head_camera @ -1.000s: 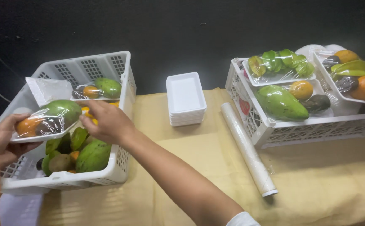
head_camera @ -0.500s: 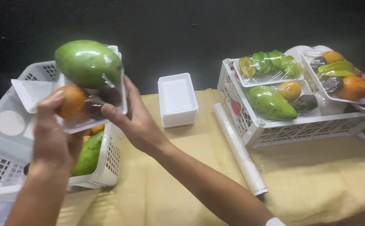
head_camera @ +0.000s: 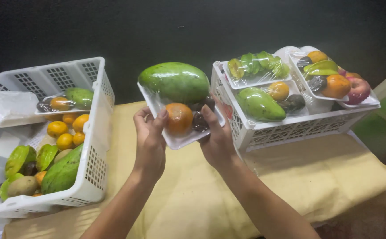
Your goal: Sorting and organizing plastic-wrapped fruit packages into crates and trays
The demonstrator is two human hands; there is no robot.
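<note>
Here a white foam tray (head_camera: 175, 140) wrapped in clear film is held up above the desk (head_camera: 193, 194), between the two white crates. The left hand (head_camera: 149, 140) is closed on the tray's near left edge, thumb pressed on the film over an orange fruit (head_camera: 179, 117); the right hand (head_camera: 217, 140) is closed on the near right edge, thumb laid beside some dark fruits (head_camera: 200, 119). A large green mango (head_camera: 174, 82) fills the far half of the tray.

The tray is tilted toward the camera, and most of the weight appears to sit at the far end, away from both grips. A slip could be judged likely if either grip is loosened, since thin foam may flex or crack under the mango. The film could also be stretched or torn where the thumbs bear on it, and the round fruits would then be free to roll out.

The right crate (head_camera: 290, 128) is already loaded high with wrapped trays (head_camera: 255, 79), some overhanging its rim, so a knock there could unseat them. The left crate (head_camera: 91, 177), holding loose fruit, stands at the desk's edge, partly past it.
</note>
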